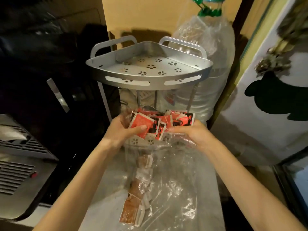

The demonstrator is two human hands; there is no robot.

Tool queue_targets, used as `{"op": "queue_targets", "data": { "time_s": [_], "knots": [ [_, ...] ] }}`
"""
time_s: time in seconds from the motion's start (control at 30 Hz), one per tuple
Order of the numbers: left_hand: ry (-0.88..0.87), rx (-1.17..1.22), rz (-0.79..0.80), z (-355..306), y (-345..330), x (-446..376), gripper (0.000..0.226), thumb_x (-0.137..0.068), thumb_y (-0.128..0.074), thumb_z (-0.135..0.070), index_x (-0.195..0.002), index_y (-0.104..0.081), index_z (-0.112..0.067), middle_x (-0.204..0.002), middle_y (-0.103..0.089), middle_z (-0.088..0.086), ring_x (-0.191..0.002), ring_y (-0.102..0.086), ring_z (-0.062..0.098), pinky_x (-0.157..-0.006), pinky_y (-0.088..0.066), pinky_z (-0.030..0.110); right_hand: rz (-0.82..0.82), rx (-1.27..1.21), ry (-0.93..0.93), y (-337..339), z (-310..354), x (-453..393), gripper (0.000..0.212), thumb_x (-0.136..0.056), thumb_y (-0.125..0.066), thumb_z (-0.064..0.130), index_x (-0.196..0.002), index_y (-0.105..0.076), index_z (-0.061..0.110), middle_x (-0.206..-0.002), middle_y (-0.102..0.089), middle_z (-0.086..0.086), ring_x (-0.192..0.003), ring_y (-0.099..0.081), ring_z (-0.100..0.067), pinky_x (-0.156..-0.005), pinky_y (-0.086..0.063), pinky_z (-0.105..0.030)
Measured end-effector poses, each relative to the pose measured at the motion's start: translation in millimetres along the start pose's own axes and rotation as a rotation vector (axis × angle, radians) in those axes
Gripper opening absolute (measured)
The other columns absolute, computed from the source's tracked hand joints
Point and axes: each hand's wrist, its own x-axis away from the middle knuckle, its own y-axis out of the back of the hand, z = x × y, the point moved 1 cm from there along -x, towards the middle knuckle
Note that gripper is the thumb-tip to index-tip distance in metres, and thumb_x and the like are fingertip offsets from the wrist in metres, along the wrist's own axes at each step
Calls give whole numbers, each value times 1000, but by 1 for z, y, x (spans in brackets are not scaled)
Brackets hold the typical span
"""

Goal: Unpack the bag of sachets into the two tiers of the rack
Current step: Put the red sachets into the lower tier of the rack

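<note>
Pale counter (106,189): silver two-tier corner rack (150,75) at 12 o'clock, clear plastic bag (175,189) spread in front at 6, brown sachets (133,209) inside at 7.

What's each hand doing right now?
Left hand: gripping red sachets.
Right hand: gripping the same bunch of red sachets.

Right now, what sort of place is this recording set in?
Probably a home kitchen or pantry corner: a metal corner rack on a stone counter, a large water bottle behind it, condiment sachets in hand.
</note>
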Motion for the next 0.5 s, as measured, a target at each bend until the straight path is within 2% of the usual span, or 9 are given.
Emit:
{"op": "queue_targets", "data": {
  "time_s": [0.07, 0.17, 0.27, 0.33, 0.4, 0.5],
  "knots": [
    [-93, -12, 24, -18, 3, 3, 44, -54, -77, -16, -94, -62, -25, -80, -74, -11, -80, -70, 10, -75, -55, 30, 54, -30, 125, -5, 17, 6, 35, -64, -73, -9, -96, -68, 2, -77, -74, 2, -76, -70, -13, -75, -57, -25],
    [-251, -6, 73, -48, 5, 10, 47, -56, -74, -4, -101, -64, -14, -82, -75, -9, -80, -70, 10, -67, -56, 22, 70, -72, 269, -12, 36, 11, 41, -54, -76, 0, -94, -69, 8, -82, -75, 1, -84, -70, -18, -82, -57, -32],
    [-418, -9, 108, -75, 5, 18, 46, -57, -73, 1, -101, -63, -9, -89, -74, -9, -89, -69, 10, -77, -55, 22, 71, -86, 453, -14, 54, 15, 36, -49, -79, 4, -80, -73, 22, -75, -75, 6, -78, -70, -11, -75, -57, -27],
    [-506, -42, 112, -89, 7, 24, 45, -57, -73, 0, -99, -63, -13, -91, -73, -14, -92, -68, 7, -78, -53, 18, 81, -69, 564, -15, 66, 17, 40, -48, -80, -3, -72, -74, 28, -68, -73, 11, -70, -68, -4, -68, -54, -20],
    [-579, -110, 108, -101, 9, 30, 45, -58, -75, -4, -98, -63, -20, -92, -72, -19, -93, -67, 4, -77, -52, 15, 105, -63, 636, -15, 75, 18, 45, -40, -82, -3, -69, -74, 31, -67, -72, 13, -69, -68, -2, -67, -54, -18],
    [-677, -234, 106, -114, 10, 38, 40, -63, -79, -15, -98, -65, -30, -96, -69, -26, -94, -66, 1, -77, -51, 13, 166, -135, 677, -14, 82, 17, 30, -44, -77, 16, -71, -76, 30, -69, -73, 14, -71, -69, -3, -65, -55, -19]
  ]
}}
